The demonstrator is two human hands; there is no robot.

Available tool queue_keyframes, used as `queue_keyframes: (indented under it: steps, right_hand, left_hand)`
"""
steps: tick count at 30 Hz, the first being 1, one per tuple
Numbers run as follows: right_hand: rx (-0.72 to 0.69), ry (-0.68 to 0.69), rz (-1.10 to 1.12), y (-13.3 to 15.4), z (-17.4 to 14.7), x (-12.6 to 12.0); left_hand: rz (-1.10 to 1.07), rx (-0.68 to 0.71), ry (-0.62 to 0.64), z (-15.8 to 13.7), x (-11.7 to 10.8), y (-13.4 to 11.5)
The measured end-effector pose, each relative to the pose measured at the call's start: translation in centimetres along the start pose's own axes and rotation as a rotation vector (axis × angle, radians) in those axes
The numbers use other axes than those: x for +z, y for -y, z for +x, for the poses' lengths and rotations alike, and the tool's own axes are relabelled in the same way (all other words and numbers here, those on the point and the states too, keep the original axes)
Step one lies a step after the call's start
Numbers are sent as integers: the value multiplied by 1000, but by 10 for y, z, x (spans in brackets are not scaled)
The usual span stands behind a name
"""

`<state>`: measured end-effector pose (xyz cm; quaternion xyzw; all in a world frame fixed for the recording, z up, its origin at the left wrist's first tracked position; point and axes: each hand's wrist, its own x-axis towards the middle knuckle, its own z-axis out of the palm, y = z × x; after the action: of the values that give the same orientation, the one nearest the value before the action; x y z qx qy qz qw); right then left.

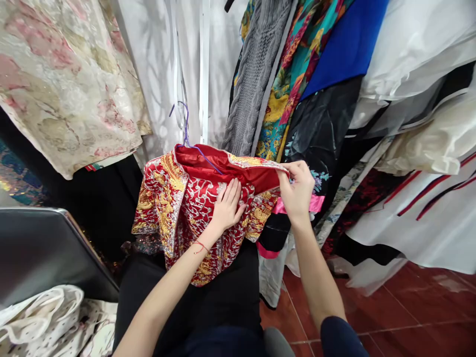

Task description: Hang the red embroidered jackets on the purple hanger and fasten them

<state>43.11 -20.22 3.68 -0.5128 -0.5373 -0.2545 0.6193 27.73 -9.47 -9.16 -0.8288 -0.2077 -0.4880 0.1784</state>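
A red jacket (pixel 201 198) with gold and silver embroidery hangs from a purple wire hanger (pixel 186 126) above my lap. Its neck opening faces up and shows a red satin lining (pixel 204 161). My left hand (pixel 227 202) lies flat on the jacket's embroidered front, just below the opening, with its fingers stretched out. At the right end of the edge, my right hand (pixel 298 186) pinches the embroidered border between thumb and fingers and pulls it out to the right. Part of the hanger is hidden inside the jacket.
Clothes hang close behind, among them a floral cream garment (pixel 70 74), a grey knit (pixel 256 74) and a black garment with pink bands (pixel 316 129). A black chair back (pixel 40 253) stands at left, near white dotted fabric (pixel 55 317). Red tiles (pixel 401 312) cover the floor.
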Motion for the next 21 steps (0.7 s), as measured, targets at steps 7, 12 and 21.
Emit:
queue_keyframes:
  steps: [7,12,21]
  right_hand:
    - [-62,39,-26,14,-1,0]
    - [9,185,7,17,-37,2]
    - [-170,635,371,14,-73,28]
  left_hand:
    - [-207,-94,266,29,19,34]
    - [-667,-257,83,6,-9,28]
    - [-1084,-954,-85,-36,-68,-9]
